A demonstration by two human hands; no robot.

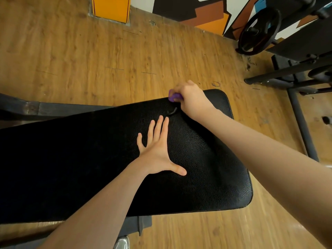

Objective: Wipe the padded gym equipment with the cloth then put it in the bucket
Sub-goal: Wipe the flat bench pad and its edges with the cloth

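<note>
Head view: right hand (191,97) fingers clenched round purple cloth (173,97) at far edge of black padded bench (206,159), pressing to wipe. Left hand (158,150) flat, fingers spread, bracing the pad. Bucket not in view.

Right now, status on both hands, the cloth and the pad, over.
Left hand flat on black pad, fingers spread. Right hand grips purple cloth at pad's far edge. No bucket in view. Nothing in the way.

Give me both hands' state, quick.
Left hand: open, fingers spread flat on the black padded leather bench.
Right hand: closed, gripping the bunched purple cloth.
</note>
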